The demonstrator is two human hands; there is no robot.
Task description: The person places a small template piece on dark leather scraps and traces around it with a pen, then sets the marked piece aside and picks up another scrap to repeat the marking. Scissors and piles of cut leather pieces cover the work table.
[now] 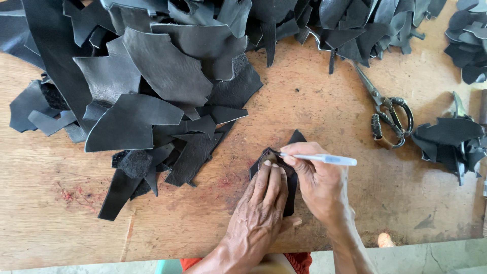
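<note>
My left hand (259,210) lies flat, fingers together, pressing a small brown template (267,158) onto a black leather piece (296,138) on the wooden table (304,101). My right hand (317,180) grips a white pen (324,159) whose tip touches the leather at the template's upper edge. The hands cover most of the leather piece.
A large heap of black leather scraps (147,86) spreads over the left and top of the table. Metal scissors (388,114) lie to the right of my hands. A smaller pile of black pieces (451,142) sits at the right edge, another at the top right (469,40).
</note>
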